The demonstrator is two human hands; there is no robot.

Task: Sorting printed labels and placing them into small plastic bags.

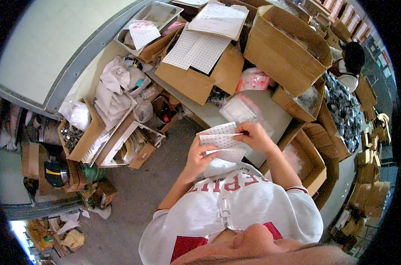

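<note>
Close to my chest I hold a white sheet (pixel 220 141) printed with rows of small dark marks; it looks folded, or made of several layers. My left hand (pixel 197 155) is closed on its left edge, thumb and fingers on either side of the paper. At the upper right edge, my right hand (pixel 256 138) pinches the sheet between thumb and fingers. Just beyond it, clear plastic bags (pixel 239 111) lie on the grey table (pixel 273 104). A lower flap of paper (pixel 232 154) hangs below the left fingers.
More marked sheets (pixel 193 51) and a paper stack (pixel 220 20) lie on flattened cardboard (pixel 187 81). A red-and-white plastic packet (pixel 253 80) sits beside a large open carton (pixel 284 53). Cartons with black bags (pixel 341 112) stand right; a box of crumpled paper (pixel 114 88) stands left.
</note>
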